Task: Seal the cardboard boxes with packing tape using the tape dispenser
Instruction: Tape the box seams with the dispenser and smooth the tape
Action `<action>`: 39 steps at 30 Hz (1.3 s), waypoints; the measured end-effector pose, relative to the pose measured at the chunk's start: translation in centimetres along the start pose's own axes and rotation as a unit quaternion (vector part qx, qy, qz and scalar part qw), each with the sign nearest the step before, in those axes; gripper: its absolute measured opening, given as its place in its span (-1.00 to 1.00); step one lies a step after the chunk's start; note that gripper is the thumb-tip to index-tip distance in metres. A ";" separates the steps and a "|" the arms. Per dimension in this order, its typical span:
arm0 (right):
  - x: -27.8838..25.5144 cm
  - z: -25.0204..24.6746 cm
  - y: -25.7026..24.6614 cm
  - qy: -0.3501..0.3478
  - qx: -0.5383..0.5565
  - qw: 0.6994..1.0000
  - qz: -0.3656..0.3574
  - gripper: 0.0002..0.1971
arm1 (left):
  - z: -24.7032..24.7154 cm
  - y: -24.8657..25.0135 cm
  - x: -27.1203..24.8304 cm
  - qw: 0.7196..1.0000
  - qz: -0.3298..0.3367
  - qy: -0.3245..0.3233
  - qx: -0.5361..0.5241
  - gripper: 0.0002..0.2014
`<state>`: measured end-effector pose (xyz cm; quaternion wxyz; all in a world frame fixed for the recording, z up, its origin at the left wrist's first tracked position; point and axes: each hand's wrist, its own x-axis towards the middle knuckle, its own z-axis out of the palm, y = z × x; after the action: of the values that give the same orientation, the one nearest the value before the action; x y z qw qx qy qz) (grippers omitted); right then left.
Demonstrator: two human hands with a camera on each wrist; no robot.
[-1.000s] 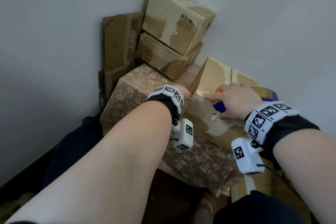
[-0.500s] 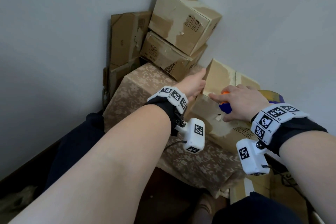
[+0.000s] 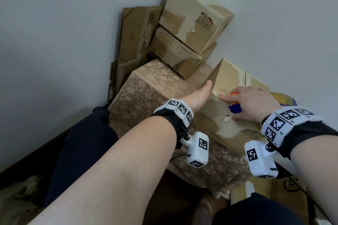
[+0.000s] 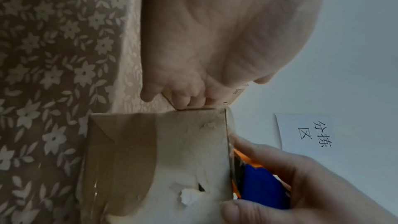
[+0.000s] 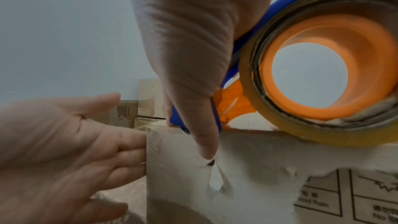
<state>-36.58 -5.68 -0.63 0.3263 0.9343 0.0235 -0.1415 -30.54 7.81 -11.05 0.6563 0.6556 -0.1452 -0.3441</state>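
Observation:
A worn cardboard box [image 3: 226,78] lies on a floral-covered surface, with its near face [image 5: 258,168] torn and scuffed. My left hand [image 3: 199,95] presses flat against the box's left end, fingers straight [image 5: 53,142]. My right hand [image 3: 252,104] grips the blue and orange tape dispenser [image 3: 235,109] on the box's top near edge. The index finger stretches forward and the thumb [image 5: 202,142] lies on the near face. The yellowish tape roll [image 5: 247,83] rests on the box's top edge. In the left wrist view the dispenser [image 4: 262,188] sits at the box's [image 4: 172,151] edge.
Two taped boxes [image 3: 192,16] [image 3: 175,53] are stacked in the corner on the floral cloth [image 3: 146,93]. Flattened cardboard [image 3: 135,31] leans on the wall behind. Another box [image 3: 289,188] stands at lower right. A paper sign [image 4: 310,130] hangs on the wall.
My left hand has slid forward along the box's left end, from its near corner to the upper edge. The right hand stays on the dispenser in about the same place.

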 end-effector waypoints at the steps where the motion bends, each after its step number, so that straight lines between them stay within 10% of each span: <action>1: 0.0 0.0 0.0 0.000 0.000 1.000 0.002 -0.26 | 0.0 -0.1 -0.1 1.000 0.009 0.003 0.005 0.08; 10: 0.0 0.1 0.1 0.005 0.009 1.000 0.002 -0.25 | -0.2 1.0 0.0 0.998 -0.042 0.014 0.035 0.22; 15: 0.0 0.1 0.1 0.007 0.014 1.000 -0.004 -0.25 | -0.2 2.7 -2.1 0.979 -0.027 0.019 0.201 -0.40; 22: -0.1 -0.3 0.6 0.027 0.046 0.999 -0.010 -0.22 | 0.9 4.6 -1.1 0.838 0.110 0.039 0.534 -0.44; 28: -0.9 0.5 3.6 0.099 0.157 0.981 0.056 -0.13 | 0.5 4.8 1.2 0.777 0.108 0.117 0.609 -0.45; 35: -1.2 1.9 6.7 0.136 0.376 0.907 0.132 -0.11 | -0.7 7.3 3.5 0.687 0.032 0.133 0.713 -0.46; 39: -0.6 2.8 6.6 0.161 0.539 0.815 0.142 -0.25 | -0.7 7.3 4.5 0.701 0.073 0.109 0.701 -0.61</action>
<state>-37.00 -12.57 1.42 -0.2212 0.9630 -0.1375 0.0685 -24.88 4.77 -5.25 0.0417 0.9465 -0.3193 -0.0195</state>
